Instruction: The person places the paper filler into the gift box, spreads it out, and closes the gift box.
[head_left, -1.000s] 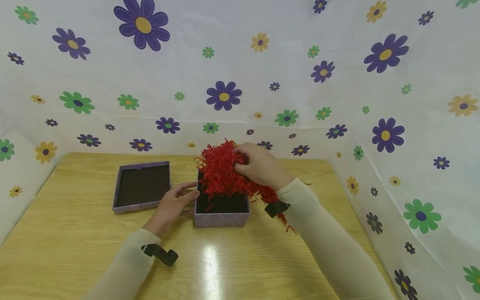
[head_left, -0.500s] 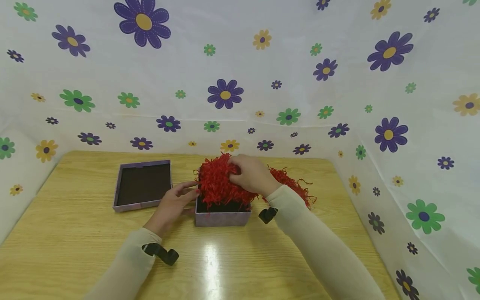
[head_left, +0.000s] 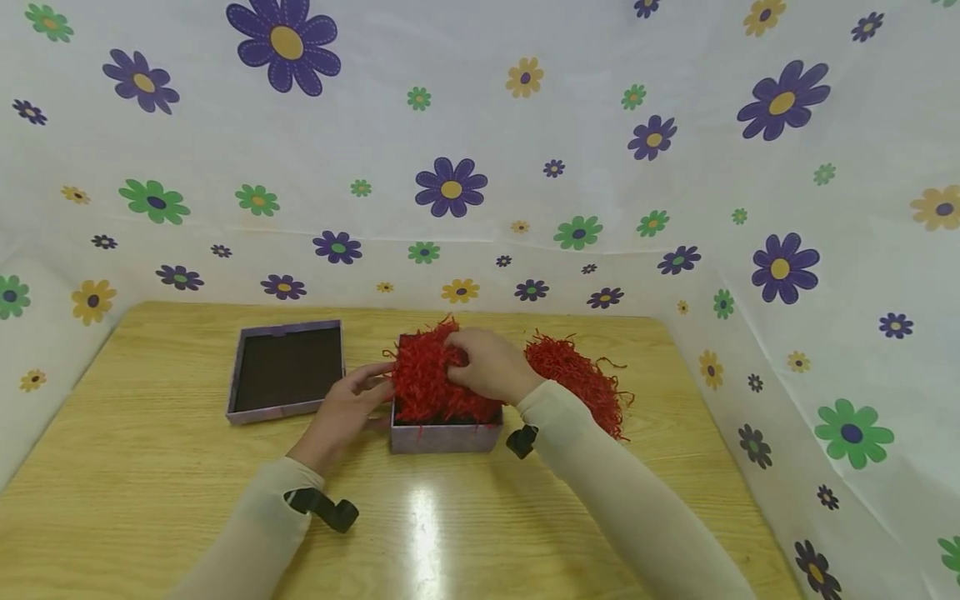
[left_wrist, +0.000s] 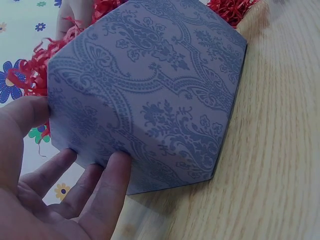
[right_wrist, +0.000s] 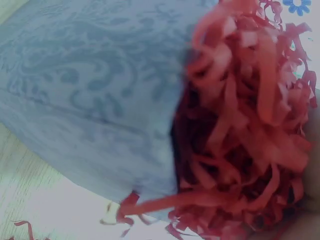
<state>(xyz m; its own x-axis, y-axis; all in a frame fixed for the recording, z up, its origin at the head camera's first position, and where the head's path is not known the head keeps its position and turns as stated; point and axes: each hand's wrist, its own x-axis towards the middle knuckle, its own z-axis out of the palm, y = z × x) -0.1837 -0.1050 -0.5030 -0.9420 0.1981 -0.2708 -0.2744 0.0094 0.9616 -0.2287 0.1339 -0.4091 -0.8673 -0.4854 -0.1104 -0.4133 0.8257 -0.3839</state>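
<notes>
The right hand (head_left: 483, 365) lies on a wad of red shredded paper (head_left: 427, 383) that fills the open purple box (head_left: 444, 435) at the middle of the wooden table (head_left: 150, 467). Its fingertips sink into the shreds, so whether they pinch the paper or only press it down cannot be told. The right wrist view is close and blurred: it shows only the box's patterned wall (right_wrist: 90, 95) and a tangle of red strips (right_wrist: 240, 135) spilling over the rim, with no fingers in sight.

The left hand (head_left: 341, 414) sits at the box's left side. From the head view its fingers are partly masked by the shreds; the left wrist view (much clearer) shows straight fingers (left_wrist: 107, 185) laid flat against the box wall (left_wrist: 150, 90), thumb at the corner, holding nothing.

A second heap of red shreds (head_left: 581, 383) lies on the table right of the box, partly behind the right sleeve. The box lid (head_left: 285, 371) rests upside down to the left, apart from the box.
</notes>
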